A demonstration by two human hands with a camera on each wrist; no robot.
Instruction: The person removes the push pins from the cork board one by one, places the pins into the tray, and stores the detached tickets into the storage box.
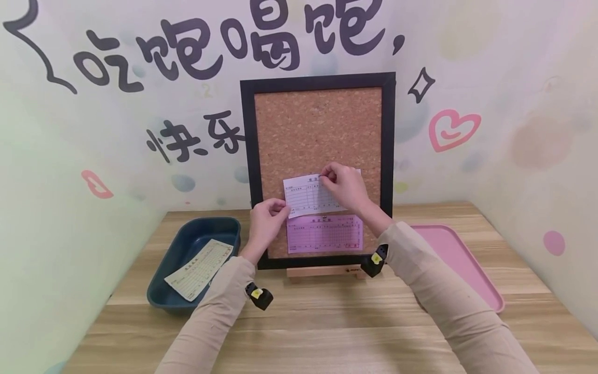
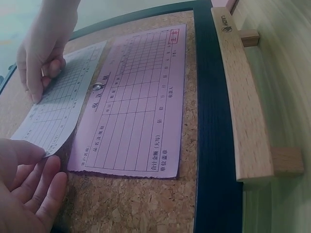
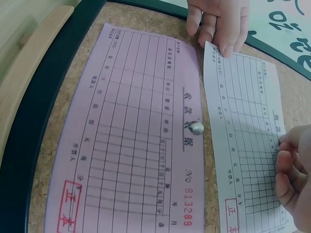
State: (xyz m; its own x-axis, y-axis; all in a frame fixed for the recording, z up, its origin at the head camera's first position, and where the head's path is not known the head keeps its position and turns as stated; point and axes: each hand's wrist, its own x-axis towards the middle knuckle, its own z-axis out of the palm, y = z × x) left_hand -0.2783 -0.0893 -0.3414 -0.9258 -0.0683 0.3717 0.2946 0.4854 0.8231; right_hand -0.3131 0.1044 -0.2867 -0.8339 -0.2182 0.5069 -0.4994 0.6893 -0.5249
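I see a light wood-grain bench running back to a pale wall dappled with soft coloured spots. Toward the left of the bench I have a deep, dark blue bin with rounded corners; a cream slip printed with a grid lies aslant in it. Over on the right sits a pink tray with a raised rim, part of it hidden from me. Large black characters cross the upper wall, with two smaller ones below. Further right I make out a black four-pointed star outline, a pink heart outline and, lower down, a solid pink oval.
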